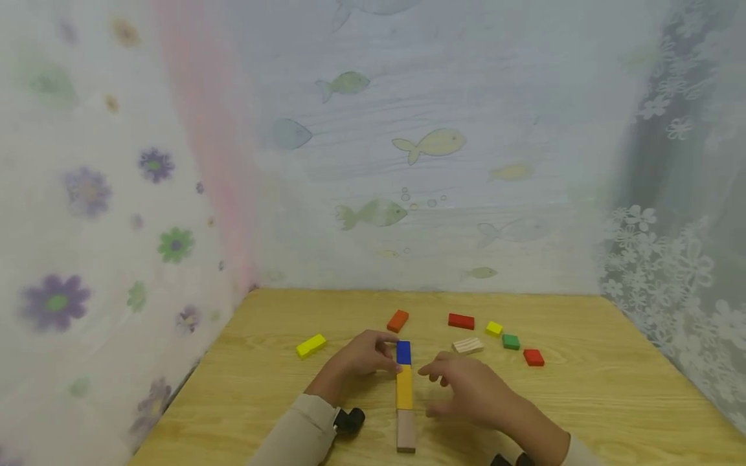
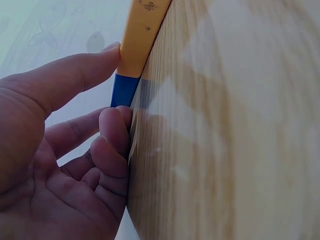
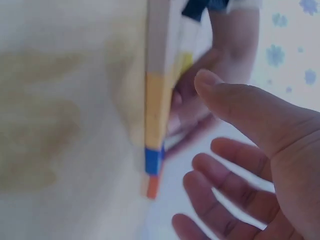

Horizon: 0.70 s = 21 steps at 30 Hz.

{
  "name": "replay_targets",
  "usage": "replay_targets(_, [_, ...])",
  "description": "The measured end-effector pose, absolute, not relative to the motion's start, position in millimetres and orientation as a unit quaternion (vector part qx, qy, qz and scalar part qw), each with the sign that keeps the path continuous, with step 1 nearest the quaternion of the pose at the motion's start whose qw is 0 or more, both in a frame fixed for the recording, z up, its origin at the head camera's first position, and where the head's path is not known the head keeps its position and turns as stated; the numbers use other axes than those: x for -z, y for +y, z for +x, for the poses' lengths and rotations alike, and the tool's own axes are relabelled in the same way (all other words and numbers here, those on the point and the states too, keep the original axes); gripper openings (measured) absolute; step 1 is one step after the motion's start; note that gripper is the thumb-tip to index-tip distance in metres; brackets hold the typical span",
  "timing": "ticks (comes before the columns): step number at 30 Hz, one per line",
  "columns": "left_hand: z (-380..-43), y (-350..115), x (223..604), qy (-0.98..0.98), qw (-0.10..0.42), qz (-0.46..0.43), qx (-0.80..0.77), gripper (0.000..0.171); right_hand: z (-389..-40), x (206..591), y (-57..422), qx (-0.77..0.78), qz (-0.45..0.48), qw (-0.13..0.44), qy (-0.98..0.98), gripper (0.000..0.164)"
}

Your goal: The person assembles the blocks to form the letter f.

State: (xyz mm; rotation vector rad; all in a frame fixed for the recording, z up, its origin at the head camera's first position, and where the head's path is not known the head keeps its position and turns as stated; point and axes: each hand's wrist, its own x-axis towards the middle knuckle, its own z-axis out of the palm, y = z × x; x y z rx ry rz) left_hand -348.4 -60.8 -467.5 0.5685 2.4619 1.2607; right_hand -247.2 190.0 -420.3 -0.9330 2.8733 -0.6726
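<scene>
A row of three blocks lies end to end on the table: a blue block [image 1: 403,353] at the far end, an orange-yellow block [image 1: 404,387] in the middle and a plain wooden block [image 1: 406,430] nearest me. At the row's left side, my left hand [image 1: 366,353] rests its thumb [image 2: 107,62] against the orange-yellow block near the seam. Its index finger reaches the far end of the blue block [image 2: 123,90]; the other fingers curl loosely by the table. To the right of the row hovers my right hand [image 1: 469,388], apart from the blocks, its fingers [image 3: 210,200] spread and holding nothing.
Behind the row lies an orange block [image 1: 397,321], and a yellow block [image 1: 311,345] is at the left. To the right are a red block [image 1: 461,321], a striped wooden block [image 1: 468,346], and small yellow [image 1: 494,329], green [image 1: 510,342] and red [image 1: 533,357] blocks. Patterned curtains surround the table.
</scene>
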Motion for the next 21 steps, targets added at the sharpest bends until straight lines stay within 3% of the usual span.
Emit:
replay_targets(6, [-347.9,-60.6,467.6,0.860,0.161,0.193,-0.444,0.069,-269.6,408.1,205.5,0.212,-0.295,-0.056,0.930,0.038])
replay_targets(13, [-349.8,-62.8,470.2,0.859,0.161,0.197,-0.444,0.068,-297.0,406.4,222.3,0.240,-0.278,-0.133,0.921,0.037])
replay_targets(21, [-350.6,-63.3,471.0,0.857,0.164,0.203,-0.445,0.067,-316.0,414.7,245.2,0.323,-0.232,-0.114,0.910,0.036])
